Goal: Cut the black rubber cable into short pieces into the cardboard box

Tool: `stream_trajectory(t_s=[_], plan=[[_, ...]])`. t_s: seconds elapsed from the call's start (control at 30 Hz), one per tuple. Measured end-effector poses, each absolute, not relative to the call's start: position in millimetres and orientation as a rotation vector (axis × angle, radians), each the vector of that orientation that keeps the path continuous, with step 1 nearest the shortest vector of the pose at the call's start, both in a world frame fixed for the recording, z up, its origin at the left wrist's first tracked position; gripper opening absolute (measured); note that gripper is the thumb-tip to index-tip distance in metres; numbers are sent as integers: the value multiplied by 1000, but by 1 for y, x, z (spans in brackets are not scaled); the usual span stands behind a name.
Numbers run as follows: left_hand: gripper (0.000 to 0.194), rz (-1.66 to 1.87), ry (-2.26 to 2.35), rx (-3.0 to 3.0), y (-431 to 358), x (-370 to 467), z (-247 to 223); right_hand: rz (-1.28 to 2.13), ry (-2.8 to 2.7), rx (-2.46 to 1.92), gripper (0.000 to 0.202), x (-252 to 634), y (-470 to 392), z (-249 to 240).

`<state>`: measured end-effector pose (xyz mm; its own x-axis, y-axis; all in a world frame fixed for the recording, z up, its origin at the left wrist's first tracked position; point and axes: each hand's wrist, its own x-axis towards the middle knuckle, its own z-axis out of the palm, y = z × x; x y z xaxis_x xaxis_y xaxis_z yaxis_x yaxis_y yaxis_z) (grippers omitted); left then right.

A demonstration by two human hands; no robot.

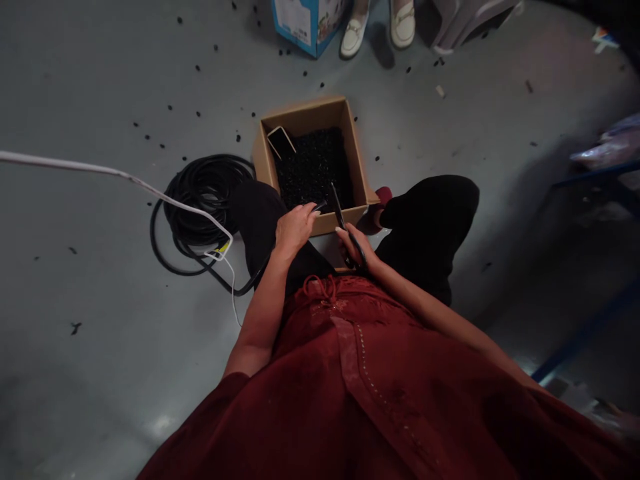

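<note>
My left hand [295, 230] is closed on the end of a black hose [260, 270], whose tip points right above the near edge of the cardboard box. The hose runs back past my knee to a coil [197, 200] on the floor at the left. In my right hand [357, 247] I hold black scissors [337, 203], their blades pointing up and away, just right of the hose tip and not touching it. The open cardboard box [353, 150] between my legs holds many small black pieces [320, 163] and a dark rectangular object with a pale rim [282, 143].
A white cable [120, 175] crosses from the left edge to the coil. Beyond the box are a blue carton [297, 23], a person's white shoes [353, 37] and a grey stool [457, 23]. Black bits lie scattered on the floor. A blue frame [595, 175] stands at the right.
</note>
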<state>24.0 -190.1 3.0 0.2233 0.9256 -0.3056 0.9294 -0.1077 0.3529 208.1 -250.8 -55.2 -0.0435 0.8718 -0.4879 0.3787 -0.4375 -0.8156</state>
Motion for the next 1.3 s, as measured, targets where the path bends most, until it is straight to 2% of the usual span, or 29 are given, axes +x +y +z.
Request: stream_trajectory(t_s=[0.2,0.47,0.93,1.3], plan=[[41,69,1687,2011,-188,23,0,1703,-1147,-1665,46,216,-262,-51],[40,93,1675,2032,-189,23,-3,1797,-1269,-1581,51,220,-264,-58],[39,45,1621,2041,-189,23,-5,1773,-1412,-1652,57,203,-251,-39],[39,-5,1586,2068,-188,24,-8,1598,-1516,-1828,45,203,-249,-42]])
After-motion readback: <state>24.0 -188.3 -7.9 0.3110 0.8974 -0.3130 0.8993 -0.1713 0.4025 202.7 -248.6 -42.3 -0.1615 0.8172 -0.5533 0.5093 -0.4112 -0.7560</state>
